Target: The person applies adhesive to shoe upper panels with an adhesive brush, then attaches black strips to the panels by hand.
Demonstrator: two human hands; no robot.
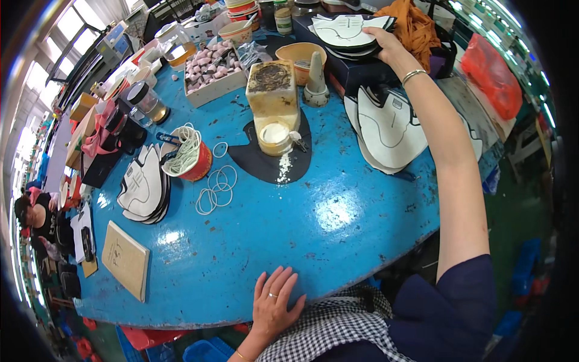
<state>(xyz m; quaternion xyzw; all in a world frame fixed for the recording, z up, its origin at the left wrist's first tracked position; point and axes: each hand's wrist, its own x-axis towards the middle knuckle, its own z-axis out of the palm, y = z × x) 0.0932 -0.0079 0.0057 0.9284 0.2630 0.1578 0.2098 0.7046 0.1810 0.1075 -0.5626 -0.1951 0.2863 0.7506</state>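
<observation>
At the far right my right hand (389, 46) grips the edge of a stack of white cut shoe-upper pieces (347, 31) with dark layers beneath. The stack is over a dark box (341, 71); whether it still rests on it I cannot tell. Below my right forearm lies another pile of white shoe-upper pieces (389, 130) with drawn outlines. My left hand (276, 301) lies flat near the table's front edge, fingers stretched out and holding nothing.
On the blue table (301, 232) stand a powder-dusted dispenser (274, 108), a red cup of white rubber bands (192, 158) and a box of pinkish pieces (212, 71). A third white stack (143, 187) and a brown notebook (125, 260) lie left. Jars and cups line the back.
</observation>
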